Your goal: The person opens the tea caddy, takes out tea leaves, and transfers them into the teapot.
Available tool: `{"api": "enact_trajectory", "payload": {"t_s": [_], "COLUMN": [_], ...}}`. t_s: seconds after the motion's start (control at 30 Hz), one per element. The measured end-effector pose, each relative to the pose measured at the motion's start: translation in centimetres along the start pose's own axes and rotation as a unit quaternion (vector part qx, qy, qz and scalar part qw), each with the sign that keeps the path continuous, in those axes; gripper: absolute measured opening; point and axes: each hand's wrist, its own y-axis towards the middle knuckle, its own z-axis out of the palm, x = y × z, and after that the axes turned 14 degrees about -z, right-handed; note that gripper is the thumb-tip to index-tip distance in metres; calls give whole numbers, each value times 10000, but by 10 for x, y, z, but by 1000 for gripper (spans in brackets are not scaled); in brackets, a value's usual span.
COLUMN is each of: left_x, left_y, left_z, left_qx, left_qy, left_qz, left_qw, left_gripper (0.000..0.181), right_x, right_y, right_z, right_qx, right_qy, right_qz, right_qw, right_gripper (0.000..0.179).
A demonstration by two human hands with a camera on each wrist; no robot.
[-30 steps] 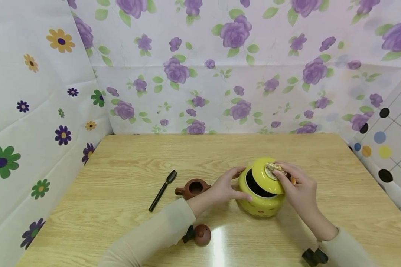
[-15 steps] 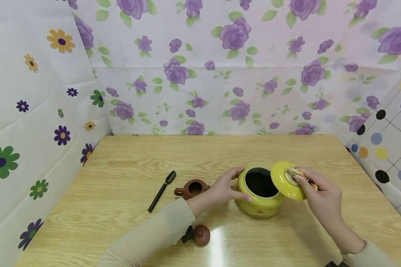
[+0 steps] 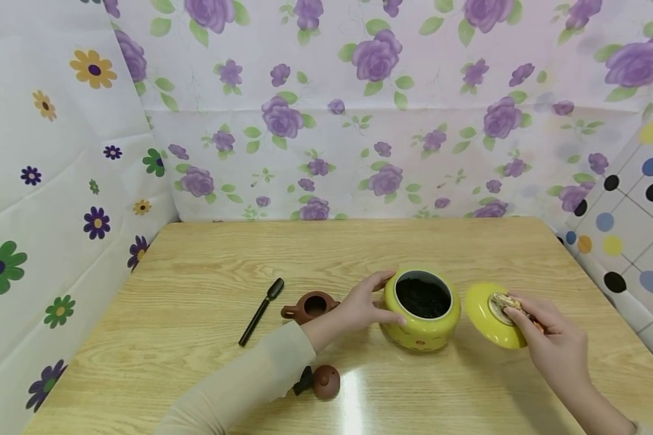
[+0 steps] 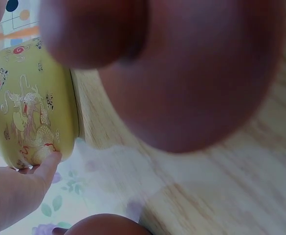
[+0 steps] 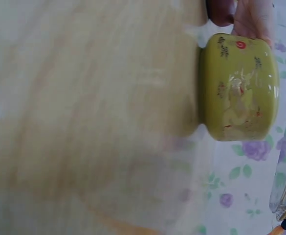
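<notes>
Closest in, in front of the round, shiny yellow china jar and to its left, a small, round, brown clay lid with a little bump on top lies on the pale wooden bench. To the right of the jar, the right hand pinches the gold knob of the round, shiny yellow china lid. This lid is up off the bench, tipped, and not touching the jar. It is probably light but hard, slick and easy to chip, so the bumpy knob looks like the best place to hold it. The jar stands upright on the bench, with dark, crumbly stuff inside. At the jar's left side, the left hand holds its wall, thumb and fingers curved around it. The jar is likely heavier, stiff and smooth; a wide hold around its fat belly should stop it sliding. Left of the jar, partly hidden by the left arm, sits a little brown clay teapot with no lid on; it looks breakable too. Farther left lies a long, thin black scoop. Far behind the jar hangs a white cloth with purple flowers.
</notes>
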Motion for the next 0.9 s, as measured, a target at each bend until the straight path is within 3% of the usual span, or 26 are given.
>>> {"api": "enact_trajectory", "payload": {"t_s": [0.27, 0.47, 0.9], "left_x": [2, 2, 0], "left_y": [2, 2, 1], "left_z": [0, -1, 0], "left_qx": [32, 58, 45], "left_qy": [-100, -107, -161], "left_qz": [-77, -102, -89], "left_qw": [9999, 9999, 9998], "left_gripper": [90, 91, 87], "right_x": [-10, -17, -29], "right_y": [-18, -29, -44], "right_z": [-8, -8, -1], "right_qx": [464, 739, 1060], "right_qy": [60, 44, -256], "right_qz": [985, 1507, 1537], "right_qw": [9940, 9858, 9821], "right_gripper": [23, 29, 31]}}
